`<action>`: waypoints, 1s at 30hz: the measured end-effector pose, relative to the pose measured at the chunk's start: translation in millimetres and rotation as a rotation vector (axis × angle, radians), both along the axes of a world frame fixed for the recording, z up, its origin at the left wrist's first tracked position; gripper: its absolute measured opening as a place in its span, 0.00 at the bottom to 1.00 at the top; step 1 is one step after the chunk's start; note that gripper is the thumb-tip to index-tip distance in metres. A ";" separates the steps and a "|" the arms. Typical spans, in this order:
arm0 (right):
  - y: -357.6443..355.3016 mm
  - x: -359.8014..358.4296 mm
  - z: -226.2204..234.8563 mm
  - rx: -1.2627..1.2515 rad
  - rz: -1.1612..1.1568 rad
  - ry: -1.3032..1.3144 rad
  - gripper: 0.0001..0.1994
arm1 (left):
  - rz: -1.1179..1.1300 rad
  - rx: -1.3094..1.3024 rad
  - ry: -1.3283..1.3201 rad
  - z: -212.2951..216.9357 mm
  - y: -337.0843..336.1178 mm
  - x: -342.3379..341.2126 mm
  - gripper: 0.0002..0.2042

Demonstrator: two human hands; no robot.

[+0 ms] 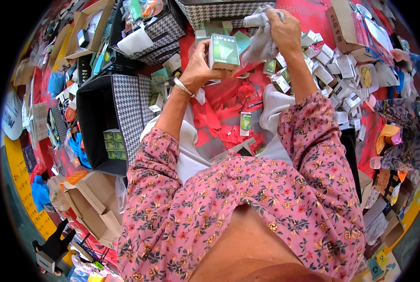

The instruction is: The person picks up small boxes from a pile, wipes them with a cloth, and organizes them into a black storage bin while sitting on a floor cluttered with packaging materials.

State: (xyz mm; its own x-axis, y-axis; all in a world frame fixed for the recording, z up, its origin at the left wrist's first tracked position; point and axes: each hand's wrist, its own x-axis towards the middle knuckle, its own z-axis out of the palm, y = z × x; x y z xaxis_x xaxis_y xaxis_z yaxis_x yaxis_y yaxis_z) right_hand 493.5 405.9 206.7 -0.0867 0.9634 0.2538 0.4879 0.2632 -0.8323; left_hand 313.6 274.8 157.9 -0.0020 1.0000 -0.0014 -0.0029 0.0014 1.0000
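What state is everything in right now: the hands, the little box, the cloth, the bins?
Left hand: gripping the green box.
Green box: closed, held upright.
Right hand: clutching the grey cloth.
Grey cloth: bunched, hanging beside the box.
Checkered bin: open, a few green boxes inside.
Pile of small boxes: loose, jumbled.

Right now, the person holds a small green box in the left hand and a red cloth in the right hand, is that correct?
Not quite: the head view shows the cloth in the right hand is grey, not red. The left hand does hold the small green box.

Red cloth [221,101] under small boxes [334,77] and houndstooth bins [125,113].
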 end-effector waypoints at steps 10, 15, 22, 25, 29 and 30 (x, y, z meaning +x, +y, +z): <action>-60.6 -29.6 1.6 0.034 0.817 -0.102 0.12 | 0.423 -0.054 -0.195 -24.2 9.3 -14.3 0.33; -25.5 -5.1 4.2 -0.578 0.175 0.493 0.10 | -0.014 -0.125 -0.999 -7.9 5.1 -12.7 0.24; -58.8 -45.5 8.9 0.425 0.397 0.179 0.10 | -0.101 -0.138 -1.005 -8.5 1.1 6.0 0.37; -59.8 -49.2 -4.4 0.411 0.379 -0.028 0.10 | -0.189 -0.063 -1.085 -15.3 -7.0 9.0 0.37; -18.5 -20.1 -13.4 0.013 0.157 -0.410 0.13 | -0.110 -0.156 -1.007 0.4 -2.9 0.2 0.32; -16.6 -17.9 -9.2 -0.077 0.190 -0.303 0.16 | -0.045 -0.214 -1.009 -5.4 -3.6 -4.0 0.31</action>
